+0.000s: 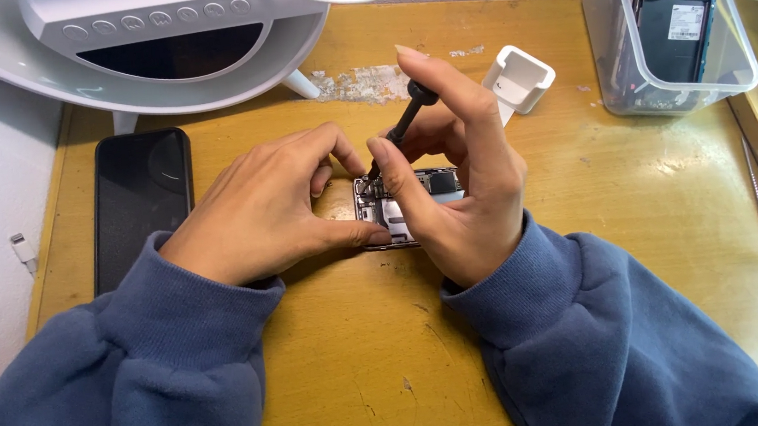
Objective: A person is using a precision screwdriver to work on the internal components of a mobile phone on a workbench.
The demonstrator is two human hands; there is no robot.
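An opened phone [397,204] with its circuit board showing lies in the middle of the yellow wooden desk [639,216]. My left hand [267,205] rests on its left end, thumb and fingers pinching its edges. My right hand [454,173] holds a small black screwdriver [405,122] tilted, its tip down on the phone's upper left part and my index finger on its cap. Both arms wear blue sweatshirt sleeves. Most of the phone is hidden under my hands.
A black phone [139,204] lies screen up at the left. A white lamp-like device [177,38] stands at the back. A small white holder [519,79] sits behind my right hand. A clear tub [667,28] with phone parts stands at the back right; thin tools [757,195] lie at the right edge.
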